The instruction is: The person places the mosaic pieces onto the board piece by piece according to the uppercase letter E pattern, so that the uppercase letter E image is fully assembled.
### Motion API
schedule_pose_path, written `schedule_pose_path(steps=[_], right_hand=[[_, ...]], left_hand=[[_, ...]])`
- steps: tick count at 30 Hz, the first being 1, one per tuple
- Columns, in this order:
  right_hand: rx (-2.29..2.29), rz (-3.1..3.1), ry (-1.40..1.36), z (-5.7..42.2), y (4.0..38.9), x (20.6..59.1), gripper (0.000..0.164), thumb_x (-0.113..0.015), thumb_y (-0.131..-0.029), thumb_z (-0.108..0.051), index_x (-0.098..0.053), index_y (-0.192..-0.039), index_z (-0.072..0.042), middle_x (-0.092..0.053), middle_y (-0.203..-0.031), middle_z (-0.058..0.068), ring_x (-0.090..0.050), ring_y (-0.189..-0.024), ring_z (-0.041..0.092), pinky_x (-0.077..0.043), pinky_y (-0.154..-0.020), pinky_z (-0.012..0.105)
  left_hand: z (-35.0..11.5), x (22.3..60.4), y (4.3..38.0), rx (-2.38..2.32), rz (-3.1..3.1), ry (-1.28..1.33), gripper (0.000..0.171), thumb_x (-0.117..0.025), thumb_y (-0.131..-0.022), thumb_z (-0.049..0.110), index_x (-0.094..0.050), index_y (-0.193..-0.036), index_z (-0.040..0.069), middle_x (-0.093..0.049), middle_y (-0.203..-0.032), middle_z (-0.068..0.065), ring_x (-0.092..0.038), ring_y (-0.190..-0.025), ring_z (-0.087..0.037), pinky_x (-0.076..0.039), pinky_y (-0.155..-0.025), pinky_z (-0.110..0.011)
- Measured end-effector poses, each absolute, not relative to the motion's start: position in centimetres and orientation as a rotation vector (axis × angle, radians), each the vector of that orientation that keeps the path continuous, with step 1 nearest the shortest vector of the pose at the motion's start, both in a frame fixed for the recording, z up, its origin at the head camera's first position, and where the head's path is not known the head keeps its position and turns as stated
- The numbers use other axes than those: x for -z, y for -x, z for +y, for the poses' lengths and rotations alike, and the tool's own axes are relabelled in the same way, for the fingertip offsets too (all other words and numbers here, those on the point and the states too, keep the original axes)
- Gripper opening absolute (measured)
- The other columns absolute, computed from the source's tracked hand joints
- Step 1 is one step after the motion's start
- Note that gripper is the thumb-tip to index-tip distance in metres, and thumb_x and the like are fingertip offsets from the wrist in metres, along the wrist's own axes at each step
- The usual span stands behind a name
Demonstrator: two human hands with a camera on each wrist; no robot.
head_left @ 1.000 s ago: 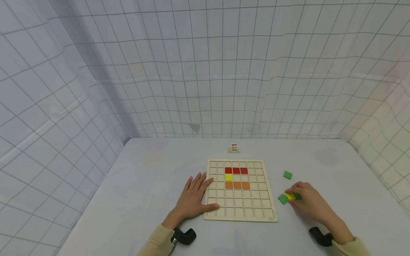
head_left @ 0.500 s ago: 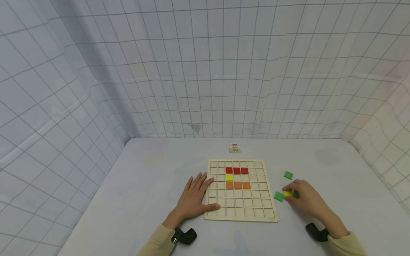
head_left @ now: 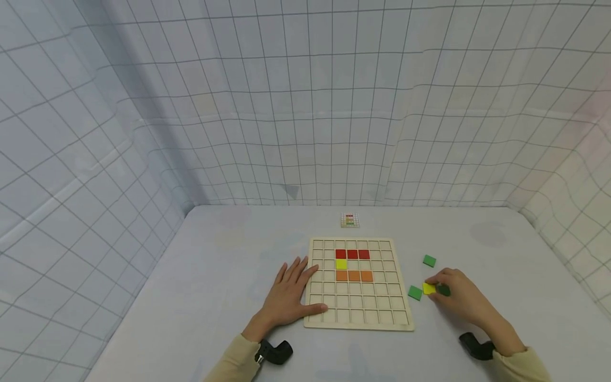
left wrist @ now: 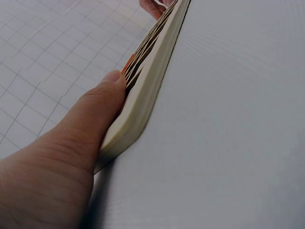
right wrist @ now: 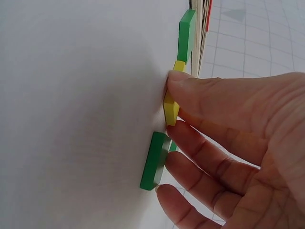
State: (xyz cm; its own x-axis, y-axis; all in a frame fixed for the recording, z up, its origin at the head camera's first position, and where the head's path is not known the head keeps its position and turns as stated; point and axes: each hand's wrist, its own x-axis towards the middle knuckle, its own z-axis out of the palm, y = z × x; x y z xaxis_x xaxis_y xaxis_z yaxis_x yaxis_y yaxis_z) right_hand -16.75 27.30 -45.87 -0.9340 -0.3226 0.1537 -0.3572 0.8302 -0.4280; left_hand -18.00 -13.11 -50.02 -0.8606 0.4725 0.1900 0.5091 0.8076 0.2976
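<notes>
My left hand (head_left: 286, 297) lies with fingers spread on the left edge of a pale wooden grid board (head_left: 355, 318); in the left wrist view its thumb (left wrist: 102, 98) rests over the board's rim. To the right of the board, my right hand (head_left: 460, 300) pinches a yellow square tile (head_left: 428, 288) between thumb and fingers, at the table surface. One green tile (head_left: 415, 293) lies just left of it, and another green tile (right wrist: 155, 160) sits under the curled fingers. A third green tile (head_left: 429, 260) lies farther back.
On the board are three red tiles (head_left: 352, 254), one yellow tile (head_left: 341, 264) and three orange tiles (head_left: 354, 276). Behind it lies a small pattern card (head_left: 350, 220) on the white table (head_left: 215, 276). Grid-patterned cloth walls (head_left: 305, 132) enclose the back and sides.
My right hand has shifted slightly, and the pinched yellow tile has moved a little left. The green tile beside it has slid left toward the board. The left hand stays put.
</notes>
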Motion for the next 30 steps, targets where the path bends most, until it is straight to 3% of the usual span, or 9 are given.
schedule_pose_path(steps=[20, 30], right_hand=[[-0.781, -3.004, -0.45, 26.4, 17.6, 46.0, 0.021, -0.077, -0.078, -0.007, -0.065, -0.094, -0.005, -0.059, -0.091, 0.002, -0.054, -0.081, 0.019, -0.047, -0.07, 0.039], [-0.799, -3.012, -0.411, 26.1, 17.5, 45.9, 0.022, -0.078, -0.077, -0.008, -0.063, -0.094, -0.007, -0.061, -0.091, 0.002, -0.055, -0.079, 0.019, -0.047, -0.068, 0.038]], left_hand=[[-13.1, 50.3, 18.2, 0.533, -2.862, 0.798, 0.094, -0.049, -0.079, 0.077, -0.032, -0.149, 0.017, -0.022, -0.155, -0.011, -0.013, -0.142, -0.029, -0.005, -0.112, -0.049], [-13.1, 50.2, 18.1, 0.522, -2.927, 0.766, 0.095, -0.05, -0.078, 0.077, -0.028, -0.151, 0.02, -0.017, -0.156, -0.008, -0.007, -0.143, -0.024, 0.001, -0.113, -0.043]])
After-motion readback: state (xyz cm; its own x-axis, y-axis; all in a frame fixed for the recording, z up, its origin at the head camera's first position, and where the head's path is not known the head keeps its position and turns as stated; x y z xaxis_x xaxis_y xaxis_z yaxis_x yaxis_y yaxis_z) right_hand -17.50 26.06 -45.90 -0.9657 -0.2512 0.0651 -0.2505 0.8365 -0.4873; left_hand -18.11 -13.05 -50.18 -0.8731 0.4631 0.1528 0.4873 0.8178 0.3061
